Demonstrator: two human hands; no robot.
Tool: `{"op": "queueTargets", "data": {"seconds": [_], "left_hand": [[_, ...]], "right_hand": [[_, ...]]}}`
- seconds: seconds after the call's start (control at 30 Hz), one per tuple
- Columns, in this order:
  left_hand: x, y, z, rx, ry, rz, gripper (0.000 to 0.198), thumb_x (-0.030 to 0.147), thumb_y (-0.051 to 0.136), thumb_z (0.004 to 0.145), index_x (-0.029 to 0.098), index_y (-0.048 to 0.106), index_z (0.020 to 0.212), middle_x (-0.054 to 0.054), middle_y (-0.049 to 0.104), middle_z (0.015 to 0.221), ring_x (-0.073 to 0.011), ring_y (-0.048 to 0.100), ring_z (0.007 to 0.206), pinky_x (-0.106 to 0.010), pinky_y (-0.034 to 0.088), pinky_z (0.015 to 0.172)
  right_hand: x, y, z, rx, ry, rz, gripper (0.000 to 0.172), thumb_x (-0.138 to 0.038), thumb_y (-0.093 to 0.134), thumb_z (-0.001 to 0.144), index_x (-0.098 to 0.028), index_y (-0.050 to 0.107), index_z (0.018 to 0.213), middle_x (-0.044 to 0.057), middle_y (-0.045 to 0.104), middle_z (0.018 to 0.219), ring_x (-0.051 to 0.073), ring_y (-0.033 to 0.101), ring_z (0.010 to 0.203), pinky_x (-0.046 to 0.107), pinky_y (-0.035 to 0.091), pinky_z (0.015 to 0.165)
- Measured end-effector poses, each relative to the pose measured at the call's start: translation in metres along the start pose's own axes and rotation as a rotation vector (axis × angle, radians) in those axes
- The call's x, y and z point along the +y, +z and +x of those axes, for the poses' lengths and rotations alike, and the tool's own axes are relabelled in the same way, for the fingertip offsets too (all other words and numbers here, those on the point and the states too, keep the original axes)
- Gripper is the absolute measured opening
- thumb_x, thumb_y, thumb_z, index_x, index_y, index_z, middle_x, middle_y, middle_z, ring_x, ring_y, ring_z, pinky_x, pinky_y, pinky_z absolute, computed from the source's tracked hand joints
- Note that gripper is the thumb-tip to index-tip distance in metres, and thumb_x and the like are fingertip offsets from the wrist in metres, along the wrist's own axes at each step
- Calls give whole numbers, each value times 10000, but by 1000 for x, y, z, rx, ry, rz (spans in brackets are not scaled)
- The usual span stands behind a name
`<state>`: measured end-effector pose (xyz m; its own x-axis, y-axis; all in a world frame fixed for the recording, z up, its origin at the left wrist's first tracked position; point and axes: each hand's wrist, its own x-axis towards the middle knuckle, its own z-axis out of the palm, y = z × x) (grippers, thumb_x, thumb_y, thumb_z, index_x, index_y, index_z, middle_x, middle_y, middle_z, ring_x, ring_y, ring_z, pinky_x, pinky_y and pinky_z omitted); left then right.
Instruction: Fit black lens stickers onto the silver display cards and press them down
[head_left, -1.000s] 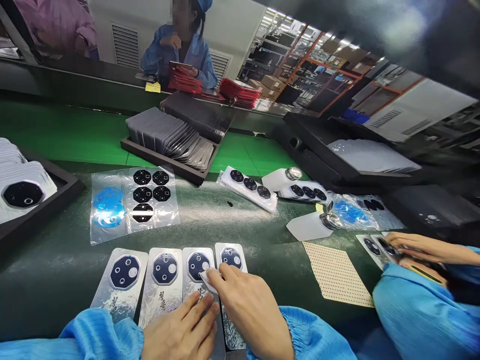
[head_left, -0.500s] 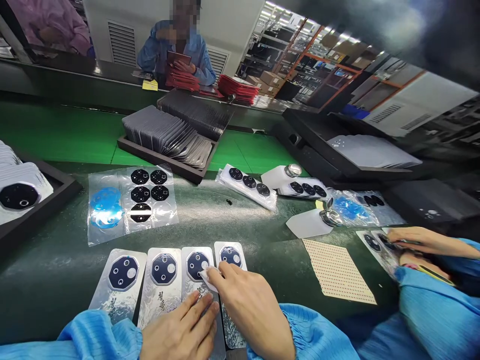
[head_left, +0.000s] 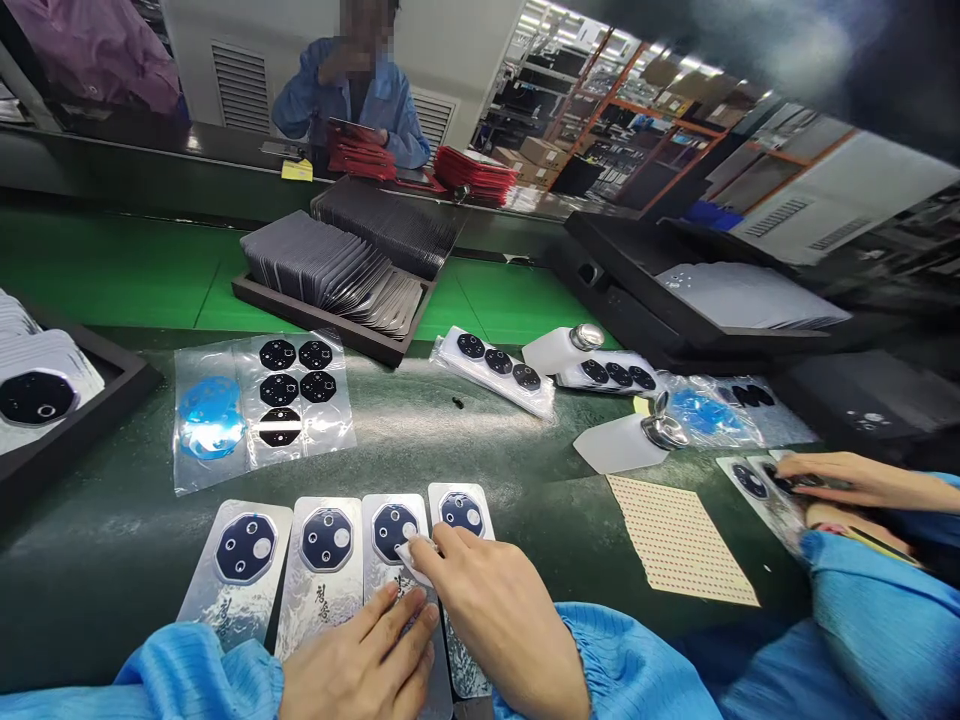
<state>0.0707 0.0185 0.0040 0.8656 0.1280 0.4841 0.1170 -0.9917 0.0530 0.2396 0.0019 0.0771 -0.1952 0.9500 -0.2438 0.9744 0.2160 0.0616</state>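
Several silvery phone back panels stand in a row before me, among them a left panel (head_left: 236,600), a second panel (head_left: 319,595) and a third panel (head_left: 379,575); each has a dark blue octagon with round holes. My left hand (head_left: 367,650) lies flat across the lower part of the third panel, its fingers stretched out. Pinched between the fingers of my right hand (head_left: 502,610) is a white wipe (head_left: 411,560), touching the third panel just below its octagon. The rightmost panel (head_left: 480,665) is partly hidden under my right hand.
A sheet of black octagon stickers (head_left: 300,400) lies behind the row. Farther right are a white pump bottle (head_left: 615,445) and a cream dotted sheet (head_left: 682,540). Dark panels fill a black tray (head_left: 322,325). At right, a co-worker's hand (head_left: 847,480) handles similar panels.
My hands and the wipe stay almost in place. Across the line, a person in blue has lowered a dark red panel onto a red stack. The green belt's seams have shifted left.
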Motion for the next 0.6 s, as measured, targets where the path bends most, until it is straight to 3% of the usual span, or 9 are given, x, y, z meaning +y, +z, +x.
{"op": "queueTargets", "data": {"seconds": [0.17, 0.33, 0.4, 0.47, 0.53, 0.6], "left_hand": [[-2, 0, 0, -9, 17, 11, 195, 246, 532, 946, 131, 657, 1041, -55, 679, 1187, -226, 604, 1141, -381, 418, 1022], [-4, -3, 0, -48, 43, 19, 225, 278, 522, 952, 134, 648, 1070, -51, 665, 1220, -224, 593, 1160, -376, 429, 1016], [-5, -5, 0, -46, 47, 18, 230, 284, 535, 945, 130, 647, 1074, -55, 666, 1218, -226, 592, 1160, -378, 431, 1016], [-6, -5, 1, -40, 66, 30, 239, 296, 545, 941, 130, 648, 1079, -57, 670, 1208, -225, 593, 1152, -374, 429, 1014], [-6, -4, 2, -2, 73, 55, 229, 298, 536, 946, 142, 661, 1057, -47, 681, 1179, -212, 598, 1129, -361, 412, 1022], [-7, -2, 3, 55, 41, 76, 216, 273, 505, 960, 164, 679, 1027, -26, 694, 1142, -190, 601, 1103, -340, 377, 1044]], "right_hand": [[16, -1, 1, 5, 31, 84, 106, -129, 578, 899, -224, 625, 897, 8, 672, 789, 168, 658, 689, 239, 360, 512], [70, -4, -32, 249, 157, 230, 223, -270, 427, 983, -240, 638, 918, 3, 701, 809, 150, 682, 694, 233, 441, 583], [101, -10, -53, 382, 276, 182, 310, -353, 364, 995, -252, 651, 939, 22, 727, 850, 168, 687, 676, 255, 449, 565], [133, -19, -74, 478, 488, 28, 354, -431, 368, 975, -260, 678, 967, 64, 744, 872, 221, 684, 660, 297, 422, 522], [162, -29, -90, 490, 699, -136, 353, -444, 410, 954, -251, 705, 969, 102, 738, 794, 263, 655, 625, 322, 361, 484], [187, -36, -99, 475, 795, -241, 324, -391, 441, 952, -221, 709, 1019, 125, 740, 834, 271, 643, 656, 329, 341, 507]]}}
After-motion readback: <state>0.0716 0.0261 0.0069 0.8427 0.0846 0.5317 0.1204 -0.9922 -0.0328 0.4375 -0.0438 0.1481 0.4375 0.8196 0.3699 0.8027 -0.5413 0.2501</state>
